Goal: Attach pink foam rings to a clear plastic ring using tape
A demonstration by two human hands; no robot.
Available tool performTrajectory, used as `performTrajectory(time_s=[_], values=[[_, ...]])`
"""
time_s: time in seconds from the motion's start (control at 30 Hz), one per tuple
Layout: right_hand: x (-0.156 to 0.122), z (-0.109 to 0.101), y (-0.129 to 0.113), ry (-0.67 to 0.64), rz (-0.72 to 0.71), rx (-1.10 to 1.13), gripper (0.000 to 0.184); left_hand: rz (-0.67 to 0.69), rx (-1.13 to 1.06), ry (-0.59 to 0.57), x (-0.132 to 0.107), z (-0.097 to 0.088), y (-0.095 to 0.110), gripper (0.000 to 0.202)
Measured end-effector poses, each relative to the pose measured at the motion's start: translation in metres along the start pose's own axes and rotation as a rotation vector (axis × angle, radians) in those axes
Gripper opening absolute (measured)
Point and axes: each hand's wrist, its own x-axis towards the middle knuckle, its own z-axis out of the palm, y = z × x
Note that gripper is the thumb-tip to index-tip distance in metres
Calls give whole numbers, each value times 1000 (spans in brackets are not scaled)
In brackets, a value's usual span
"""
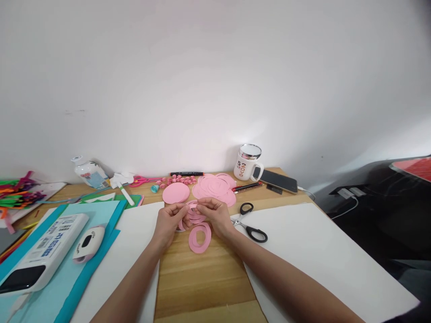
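Observation:
Both my hands meet over the middle of the wooden desk, pinching a pink paper spiral strip between them. My left hand has its fingers closed on the strip's upper end. My right hand pinches the same end from the other side. The loose coils of the spiral hang down onto the desk below my fingers. Just behind my hands lie a stack of pink paper circles and a pile of cut pink spirals. Small rolled pink paper roses lie in a row further back.
Black-handled scissors lie right of my right hand. White sheets flank the desk centre; blue paper on the left carries a white box and a white punch. A mug, phone, pens and glue bottle line the wall.

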Motion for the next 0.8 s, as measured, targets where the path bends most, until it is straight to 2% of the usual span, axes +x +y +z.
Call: performTrajectory(time_s=[0.3, 0.8], values=[[-1, -1, 1, -18, -37, -47, 21, 20, -6, -14, 0, 1, 2, 23], [2, -3, 6, -45, -13, -13, 28, 11, -30, 5, 0, 0, 0, 24]])
